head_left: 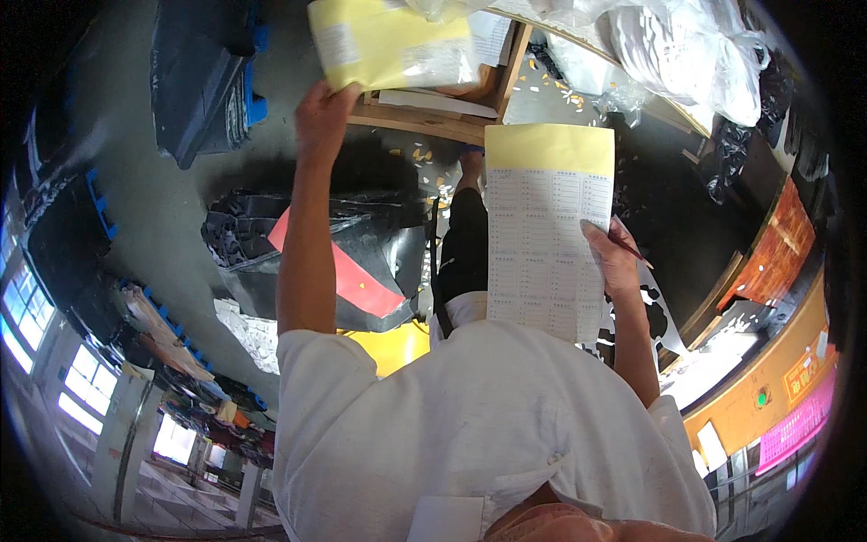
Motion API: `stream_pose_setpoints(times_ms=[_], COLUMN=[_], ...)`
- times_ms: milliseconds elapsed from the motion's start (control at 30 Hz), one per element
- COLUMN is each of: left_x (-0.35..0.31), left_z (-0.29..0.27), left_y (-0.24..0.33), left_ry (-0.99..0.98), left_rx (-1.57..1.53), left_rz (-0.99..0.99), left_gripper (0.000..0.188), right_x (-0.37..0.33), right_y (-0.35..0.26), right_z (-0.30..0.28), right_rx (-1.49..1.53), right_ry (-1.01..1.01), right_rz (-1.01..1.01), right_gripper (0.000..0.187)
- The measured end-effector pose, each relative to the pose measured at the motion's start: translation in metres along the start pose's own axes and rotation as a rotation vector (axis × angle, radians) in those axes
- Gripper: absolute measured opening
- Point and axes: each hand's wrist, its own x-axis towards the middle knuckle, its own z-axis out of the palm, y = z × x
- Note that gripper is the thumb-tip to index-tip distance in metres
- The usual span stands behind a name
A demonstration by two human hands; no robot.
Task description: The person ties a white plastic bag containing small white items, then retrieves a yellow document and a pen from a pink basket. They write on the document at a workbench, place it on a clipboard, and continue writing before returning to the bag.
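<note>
My right hand point(614, 253) grips the right edge of a long printed sheet point(546, 244) in front of my body, thumb on its face. The sheet has a yellow band at the top and white columns of small boxes below. A dark red pencil point(630, 246) is held in the same hand, its tip pointing right. Farther off at the left, my left hand point(327, 117) is closed on the lower left corner of a yellow paper stack point(384, 45). Part of that stack looks shiny, like clear plastic, and it lies over an open wooden drawer point(415, 121).
White plastic bags point(691, 54) lie on the table at the far right. Black sheet material point(361, 244) with a red strip point(348, 271) rests below my left arm. Small yellow and white scraps point(423, 155) litter the floor. A wooden panel point(772, 244) stands at the right.
</note>
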Motion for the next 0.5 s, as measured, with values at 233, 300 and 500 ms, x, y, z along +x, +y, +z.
stream_pose_setpoints(times_ms=[233, 300, 500], left_x=[-0.027, -0.043, -0.083], left_z=[-0.054, -0.067, -0.1], left_y=[-0.016, -0.014, -0.008], left_ry=[0.221, 0.289, 0.517], left_rx=[-0.469, -0.538, -0.211], left_rz=[-0.042, -0.048, -0.092], left_gripper=[0.027, 0.029, 0.028], right_x=[0.007, 0.008, 0.014], right_y=[0.012, 0.014, 0.009], right_z=[0.0, 0.001, 0.006], right_rx=[0.013, 0.008, 0.055], right_ry=[-0.011, -0.004, -0.022], right_rz=[0.025, 0.023, 0.069], right_gripper=[0.022, 0.021, 0.023])
